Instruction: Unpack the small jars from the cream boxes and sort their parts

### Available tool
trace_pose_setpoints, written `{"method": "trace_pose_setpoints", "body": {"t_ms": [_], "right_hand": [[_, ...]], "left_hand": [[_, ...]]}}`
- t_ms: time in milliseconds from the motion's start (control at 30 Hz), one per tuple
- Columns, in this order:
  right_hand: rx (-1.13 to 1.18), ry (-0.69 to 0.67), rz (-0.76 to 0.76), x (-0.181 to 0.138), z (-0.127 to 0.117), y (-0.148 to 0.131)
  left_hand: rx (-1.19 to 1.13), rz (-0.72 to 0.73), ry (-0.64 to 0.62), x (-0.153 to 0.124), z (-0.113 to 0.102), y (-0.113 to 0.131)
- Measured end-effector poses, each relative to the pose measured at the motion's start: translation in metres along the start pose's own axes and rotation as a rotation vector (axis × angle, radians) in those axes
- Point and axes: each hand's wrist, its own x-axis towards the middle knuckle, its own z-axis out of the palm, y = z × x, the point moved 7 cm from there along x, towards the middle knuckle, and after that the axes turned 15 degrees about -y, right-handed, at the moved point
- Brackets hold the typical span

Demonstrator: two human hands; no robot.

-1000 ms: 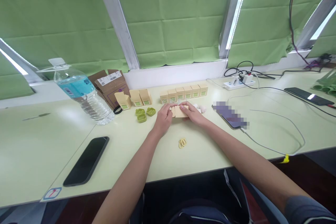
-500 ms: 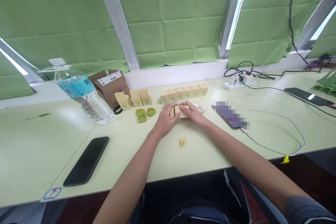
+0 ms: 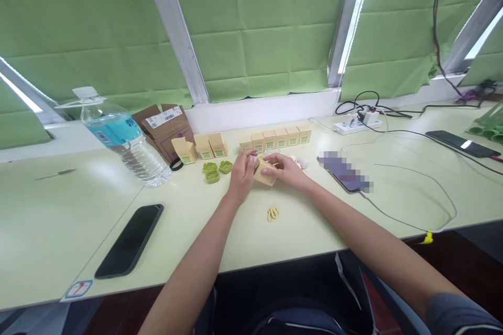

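A small tan cardboard box (image 3: 265, 176) is tilted between my two hands over the middle of the table. My right hand (image 3: 290, 171) grips it from the right, thumb on the near face and fingers on the far side. At its upper left edge, my left hand (image 3: 242, 174) has thumb and fingers closed at what looks like a pale flap. Something small and yellow shows at the box's top; its kind is unclear. Nearer me lie pale yellow loops (image 3: 273, 213). Green clover-like moulded pieces (image 3: 212, 176) sit left of my left hand.
Several closed little boxes (image 3: 281, 139) stand in a row behind my hands; open-topped ones (image 3: 206, 147) are to their left. Around them are a water bottle (image 3: 129, 141), a brown carton (image 3: 168, 133), a black phone (image 3: 129, 241), a cabled phone (image 3: 346, 172) and a power strip (image 3: 357, 124).
The box has tipped and turned, its near end now lower and its top side showing. My left hand has drawn slightly left, off the box's front, to its upper left edge.
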Motion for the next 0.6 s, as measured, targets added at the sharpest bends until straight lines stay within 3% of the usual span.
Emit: {"method": "trace_pose_setpoints", "body": {"t_ms": [100, 300, 600], "right_hand": [[-0.064, 0.005, -0.045, 0.0, -0.001, -0.003], [0.02, -0.102, -0.063, 0.002, 0.007, 0.004], [-0.033, -0.109, -0.108, 0.001, 0.009, -0.001]], "left_hand": [[0.009, -0.027, 0.072, 0.0, -0.006, -0.005], [-0.054, -0.088, 0.171, -0.001, -0.013, -0.015], [-0.114, -0.129, 0.164, 0.002, -0.011, -0.036]]}}
